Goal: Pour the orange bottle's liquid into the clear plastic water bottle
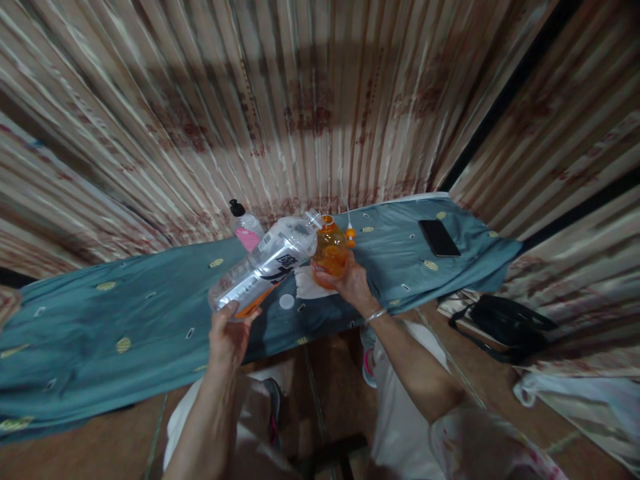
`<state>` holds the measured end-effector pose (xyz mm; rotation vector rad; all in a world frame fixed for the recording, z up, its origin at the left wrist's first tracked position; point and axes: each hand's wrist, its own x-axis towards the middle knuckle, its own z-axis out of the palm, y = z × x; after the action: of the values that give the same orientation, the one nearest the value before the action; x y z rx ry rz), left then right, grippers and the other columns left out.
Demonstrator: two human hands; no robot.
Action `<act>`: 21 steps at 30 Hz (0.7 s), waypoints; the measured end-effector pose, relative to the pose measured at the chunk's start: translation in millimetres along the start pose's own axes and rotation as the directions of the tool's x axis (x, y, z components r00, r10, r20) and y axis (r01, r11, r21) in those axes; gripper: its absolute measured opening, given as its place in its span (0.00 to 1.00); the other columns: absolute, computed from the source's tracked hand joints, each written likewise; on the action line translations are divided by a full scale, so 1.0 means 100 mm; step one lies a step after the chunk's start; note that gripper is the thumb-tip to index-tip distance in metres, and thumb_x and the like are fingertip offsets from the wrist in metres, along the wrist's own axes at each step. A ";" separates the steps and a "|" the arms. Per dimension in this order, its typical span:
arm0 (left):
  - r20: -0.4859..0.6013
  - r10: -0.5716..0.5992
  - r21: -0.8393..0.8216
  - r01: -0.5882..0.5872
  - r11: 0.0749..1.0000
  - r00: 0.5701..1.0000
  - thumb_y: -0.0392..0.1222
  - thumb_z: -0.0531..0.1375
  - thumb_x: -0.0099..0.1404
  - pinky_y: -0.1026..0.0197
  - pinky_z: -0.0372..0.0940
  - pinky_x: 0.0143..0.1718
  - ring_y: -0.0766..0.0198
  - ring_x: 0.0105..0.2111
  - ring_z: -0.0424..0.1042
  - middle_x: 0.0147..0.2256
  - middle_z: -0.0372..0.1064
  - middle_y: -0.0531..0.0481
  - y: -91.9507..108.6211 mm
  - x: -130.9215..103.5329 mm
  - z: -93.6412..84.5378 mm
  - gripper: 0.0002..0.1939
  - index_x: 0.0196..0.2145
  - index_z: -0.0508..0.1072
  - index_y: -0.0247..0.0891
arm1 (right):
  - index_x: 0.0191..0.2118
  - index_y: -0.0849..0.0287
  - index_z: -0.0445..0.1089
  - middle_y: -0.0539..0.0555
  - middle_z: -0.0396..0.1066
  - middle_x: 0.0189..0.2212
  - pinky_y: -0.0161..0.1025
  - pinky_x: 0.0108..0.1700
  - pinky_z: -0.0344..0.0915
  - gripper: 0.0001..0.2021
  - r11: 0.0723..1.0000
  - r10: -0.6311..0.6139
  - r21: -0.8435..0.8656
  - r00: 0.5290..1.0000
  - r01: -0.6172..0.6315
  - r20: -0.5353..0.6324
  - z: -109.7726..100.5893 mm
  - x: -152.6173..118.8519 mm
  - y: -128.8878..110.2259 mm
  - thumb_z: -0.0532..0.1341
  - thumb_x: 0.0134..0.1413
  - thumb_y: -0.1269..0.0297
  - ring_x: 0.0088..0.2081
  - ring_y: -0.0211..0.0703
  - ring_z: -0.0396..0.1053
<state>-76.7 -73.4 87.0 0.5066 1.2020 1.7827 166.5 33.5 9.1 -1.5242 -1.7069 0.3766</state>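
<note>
My left hand (233,330) grips the lower part of a large clear plastic bottle (273,260) with a silver and orange label. The bottle is tilted, its neck up and to the right, at the open mouth of an orange bottle (330,243). Whether liquid flows between them I cannot tell. My right hand (353,283) is wrapped round the orange bottle, which stands nearly upright over a white cloth or tissue (306,283). An orange pump top (350,235) with a thin tube is behind it. A white round cap (287,301) lies near the clear bottle.
A pump bottle with a black top and pink label (247,230) stands behind the left side. A black phone (439,238) lies on the teal-covered bench (165,293), far right. Pleated curtains (320,100) hang behind. A black bag (505,323) is low at the right.
</note>
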 end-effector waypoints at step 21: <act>-0.028 -0.048 -0.068 0.046 0.997 0.998 0.56 0.76 0.47 0.65 0.72 0.22 0.58 0.29 0.80 0.35 0.82 0.50 -0.13 0.03 0.06 0.26 0.42 0.80 0.43 | 0.57 0.55 0.71 0.59 0.85 0.48 0.50 0.49 0.80 0.37 0.962 0.047 0.259 0.988 -0.084 0.146 -0.21 0.09 0.06 0.80 0.43 0.48 0.48 0.57 0.84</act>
<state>-68.1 -66.4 78.0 0.4116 1.1604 1.7900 186.3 37.6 22.0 -1.3860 -1.6375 0.7315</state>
